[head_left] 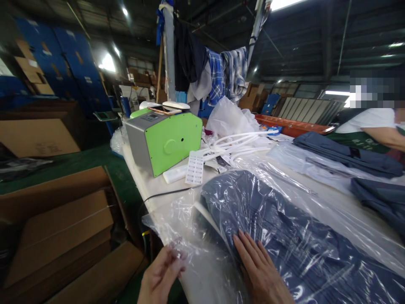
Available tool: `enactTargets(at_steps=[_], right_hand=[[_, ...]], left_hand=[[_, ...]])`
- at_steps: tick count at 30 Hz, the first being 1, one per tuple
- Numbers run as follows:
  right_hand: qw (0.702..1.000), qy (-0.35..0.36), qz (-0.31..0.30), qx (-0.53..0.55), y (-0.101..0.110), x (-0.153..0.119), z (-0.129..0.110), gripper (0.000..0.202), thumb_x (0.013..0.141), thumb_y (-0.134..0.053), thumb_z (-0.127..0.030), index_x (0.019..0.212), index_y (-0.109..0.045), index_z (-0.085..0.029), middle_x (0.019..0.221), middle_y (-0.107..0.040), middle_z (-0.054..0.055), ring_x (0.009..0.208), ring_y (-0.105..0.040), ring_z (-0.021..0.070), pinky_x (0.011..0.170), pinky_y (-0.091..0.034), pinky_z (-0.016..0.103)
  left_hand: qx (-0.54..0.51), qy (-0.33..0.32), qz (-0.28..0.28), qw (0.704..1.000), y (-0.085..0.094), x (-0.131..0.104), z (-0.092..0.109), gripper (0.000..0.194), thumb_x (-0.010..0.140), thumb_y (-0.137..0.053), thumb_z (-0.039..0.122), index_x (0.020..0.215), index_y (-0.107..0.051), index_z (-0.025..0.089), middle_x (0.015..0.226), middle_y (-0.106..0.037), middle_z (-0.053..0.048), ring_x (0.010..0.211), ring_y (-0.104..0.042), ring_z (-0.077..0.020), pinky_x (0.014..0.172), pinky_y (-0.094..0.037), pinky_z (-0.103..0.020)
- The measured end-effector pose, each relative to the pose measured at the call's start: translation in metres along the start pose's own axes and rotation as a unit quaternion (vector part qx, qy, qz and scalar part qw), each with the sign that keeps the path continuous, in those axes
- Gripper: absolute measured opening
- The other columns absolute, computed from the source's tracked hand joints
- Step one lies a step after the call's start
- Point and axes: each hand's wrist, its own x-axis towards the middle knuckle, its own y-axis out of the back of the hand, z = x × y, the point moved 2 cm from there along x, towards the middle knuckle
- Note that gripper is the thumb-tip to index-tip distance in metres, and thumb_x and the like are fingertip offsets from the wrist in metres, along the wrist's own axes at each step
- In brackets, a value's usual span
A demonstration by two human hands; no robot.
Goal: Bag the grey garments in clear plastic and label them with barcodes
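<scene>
Under the right grip [259, 268] and out past the left grip [163, 270]: white counter [164, 204], running forward and right. Left of the left grip, below counter height: open cardboard box [63, 236], flat cardboard inside. Task piece is the blue-grey garment [294, 236] in a clear plastic bag, directly under the right grip, extending forward and to its right. More folded garments [344, 154] beyond it, far right, near a co-worker's arm [382, 133]. Green-and-grey machine [172, 143] ahead of the left grip. White tubing [240, 141] ahead of the right grip, past the bag's far end.

Grip state: right lies flat on the bag, fingers extended, not clasping; left has fingers curled, pinching the bag's loose film [182, 249].

Smaller stuff: white bar [207, 217] under film between the grips, can't tell if it's bagged; label sheet [194, 168] beside the machine; black cable [167, 194] ahead of the left grip.
</scene>
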Motion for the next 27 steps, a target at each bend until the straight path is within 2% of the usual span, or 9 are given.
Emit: enactTargets(at_steps=[5,10,13,18,20,22,23,25,27], right_hand=[[0.999,-0.021,0.019,0.028,-0.004,-0.002,0.000,0.074,0.078,-0.032,-0.001,0.149,-0.018,-0.016,0.146,-0.039,0.006,0.134,-0.039,0.0206,0.098,-0.049,0.037],[0.999,-0.017,0.016,0.032,-0.003,-0.001,0.000,0.071,0.080,-0.033,-0.004,0.149,-0.018,-0.014,0.145,-0.041,0.008,0.133,-0.040,0.0212,0.098,-0.049,0.037],[0.999,-0.025,0.009,0.034,-0.002,-0.001,0.000,0.073,0.080,-0.034,-0.003,0.150,-0.015,-0.016,0.145,-0.042,0.007,0.133,-0.040,0.0201,0.100,-0.048,0.036],[0.999,-0.026,0.005,0.040,-0.001,-0.001,-0.002,0.077,0.077,-0.033,0.001,0.150,-0.012,-0.015,0.145,-0.041,0.009,0.134,-0.039,0.0220,0.099,-0.050,0.041],[0.998,-0.028,-0.002,0.055,-0.001,0.000,-0.002,0.078,0.077,-0.033,0.001,0.150,-0.010,-0.015,0.145,-0.040,0.010,0.133,-0.040,0.0228,0.098,-0.050,0.042],[0.997,-0.034,-0.009,0.074,0.000,0.001,-0.002,0.079,0.078,-0.033,0.001,0.150,-0.007,-0.016,0.145,-0.041,0.010,0.132,-0.041,0.0236,0.097,-0.051,0.044],[0.995,-0.041,-0.013,0.084,0.002,0.001,-0.003,0.079,0.078,-0.032,0.001,0.150,-0.006,-0.017,0.145,-0.041,0.010,0.132,-0.041,0.0239,0.097,-0.051,0.045],[0.991,-0.056,-0.039,0.112,0.006,0.003,-0.005,0.080,0.077,-0.033,0.002,0.150,-0.009,-0.019,0.146,-0.040,0.011,0.134,-0.039,0.0250,0.100,-0.048,0.048],[0.982,-0.077,-0.086,0.148,0.011,0.005,-0.008,0.082,0.073,-0.035,0.004,0.150,-0.015,-0.019,0.148,-0.036,0.011,0.136,-0.034,0.0260,0.105,-0.042,0.052]], left_hand=[[-0.101,0.121,-0.078,0.984,-0.030,0.017,0.020,0.060,0.066,-0.070,0.063,0.102,-0.064,0.015,0.068,-0.064,-0.002,0.052,-0.052,-0.0097,0.050,-0.041,-0.020],[-0.006,0.222,-0.195,0.955,-0.059,0.019,0.022,0.070,0.049,-0.068,0.080,0.064,-0.061,0.011,0.053,-0.060,-0.005,0.036,-0.042,-0.0067,0.037,-0.025,-0.018],[-0.045,0.317,-0.247,0.915,-0.068,0.011,0.020,0.076,0.062,-0.049,0.086,0.055,-0.059,0.011,0.043,-0.057,-0.009,0.029,-0.037,-0.0065,0.033,-0.016,-0.018],[-0.112,0.487,-0.244,0.831,-0.073,0.007,0.026,0.085,0.083,-0.022,0.077,0.047,-0.059,0.009,0.041,-0.054,-0.014,0.028,-0.043,-0.0095,0.030,-0.020,-0.017],[-0.142,0.521,-0.250,0.804,-0.074,0.008,0.032,0.089,0.085,-0.013,0.074,0.049,-0.060,0.008,0.040,-0.052,-0.013,0.029,-0.042,-0.0095,0.030,-0.020,-0.017],[-0.163,0.521,-0.268,0.794,-0.076,0.006,0.041,0.092,0.084,-0.009,0.075,0.052,-0.061,0.007,0.039,-0.047,-0.009,0.028,-0.038,-0.0094,0.030,-0.018,-0.018],[-0.169,0.493,-0.270,0.809,-0.077,0.006,0.046,0.088,0.083,-0.015,0.076,0.056,-0.063,0.007,0.039,-0.046,-0.006,0.029,-0.037,-0.0090,0.031,-0.019,-0.019],[-0.142,0.365,-0.233,0.890,-0.078,0.009,0.055,0.069,0.076,-0.046,0.076,0.066,-0.066,0.011,0.045,-0.047,-0.001,0.038,-0.041,-0.0091,0.036,-0.027,-0.019],[-0.095,0.203,-0.137,0.965,-0.076,0.014,0.059,0.051,0.057,-0.076,0.061,0.076,-0.066,0.015,0.062,-0.059,0.000,0.058,-0.054,-0.0125,0.051,-0.043,-0.019]])
